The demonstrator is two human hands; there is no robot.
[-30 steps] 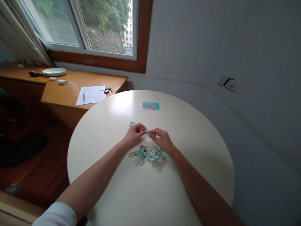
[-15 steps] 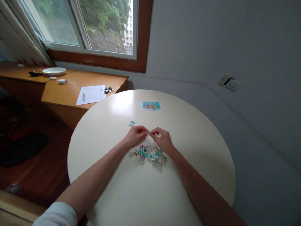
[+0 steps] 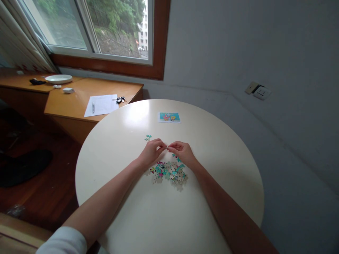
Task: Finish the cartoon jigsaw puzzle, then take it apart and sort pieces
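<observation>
My left hand (image 3: 153, 151) and my right hand (image 3: 183, 152) meet fingertip to fingertip above the white round table (image 3: 116, 162). Between them is a small puzzle piece (image 3: 167, 147), pinched by both; its face is mostly hidden. Just below the hands lies a heap of jigsaw pieces (image 3: 169, 173), some turquoise or pink, others pale side up. A few pieces (image 3: 176, 156) show beside my right hand's fingers. Several turquoise pieces (image 3: 148, 137) lie in a little group beyond my left hand.
Farther back on the table lies a picture card (image 3: 169, 117) with cartoon figures on turquoise. A wooden desk (image 3: 79, 88) at the left holds a sheet of paper (image 3: 102, 104), a pen, keys (image 3: 120, 100) and a white plate (image 3: 58, 79). A wall stands behind and right.
The fingers of both hands have shifted slightly around the small piece, and the right hand has curled more. More colored pieces now show beside it. The view has moved a little.
</observation>
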